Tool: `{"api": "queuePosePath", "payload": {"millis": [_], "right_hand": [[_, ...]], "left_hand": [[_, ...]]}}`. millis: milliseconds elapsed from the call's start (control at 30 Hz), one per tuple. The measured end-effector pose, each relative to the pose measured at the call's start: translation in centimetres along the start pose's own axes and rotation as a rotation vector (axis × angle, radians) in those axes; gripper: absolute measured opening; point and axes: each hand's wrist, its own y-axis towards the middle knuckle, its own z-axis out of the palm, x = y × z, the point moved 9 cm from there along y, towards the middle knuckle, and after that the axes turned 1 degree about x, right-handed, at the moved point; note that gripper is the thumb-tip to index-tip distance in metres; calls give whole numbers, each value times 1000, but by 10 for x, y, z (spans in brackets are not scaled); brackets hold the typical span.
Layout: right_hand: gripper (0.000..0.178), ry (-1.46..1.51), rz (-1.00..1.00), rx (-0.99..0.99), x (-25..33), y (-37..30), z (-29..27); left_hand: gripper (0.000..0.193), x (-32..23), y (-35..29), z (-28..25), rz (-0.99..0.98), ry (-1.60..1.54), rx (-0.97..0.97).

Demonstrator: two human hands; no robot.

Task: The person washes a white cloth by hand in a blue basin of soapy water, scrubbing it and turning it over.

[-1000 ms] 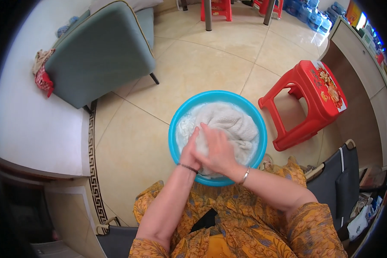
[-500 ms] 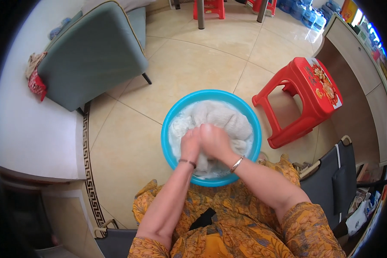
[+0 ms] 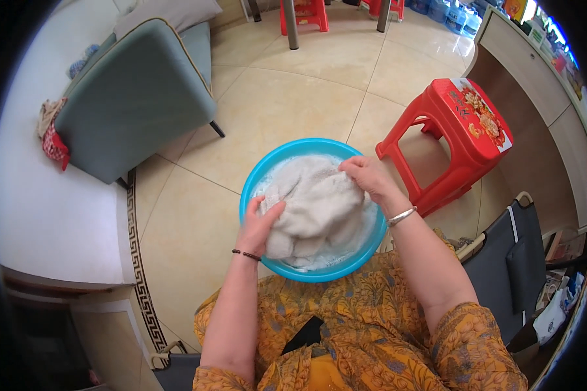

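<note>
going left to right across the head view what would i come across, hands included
Red-and-beige cloth → blue-grey sofa → left hand → white cloth → right hand → red stool → white bag.

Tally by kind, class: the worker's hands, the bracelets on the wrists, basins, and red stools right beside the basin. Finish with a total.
Hands: 2 (left hand, right hand)
Bracelets: 2 (dark beaded bracelet, silver bangle)
Basins: 1 (turquoise basin)
Red stools beside it: 1 (flower-topped stool)
Total: 6
</note>
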Motion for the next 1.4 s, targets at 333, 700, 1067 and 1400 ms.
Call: {"api": "queuePosePath", "payload": {"millis": [333,700,1067,1400], "right_hand": [[37,-855,-331,197,2,-23,83],[44,688,156,209,1,-21,67],[23,205,-5,-13,9,-7,21],[19,48,-247,-16,25,-7,21]], "left_hand": [[68,-24,-11,-12,180,414,-28],[23,-19,-29,34,433,696,-42],[16,-49,-33,22,596,632,-63],[14,-8,-6,-5,179,-193,122]]}}
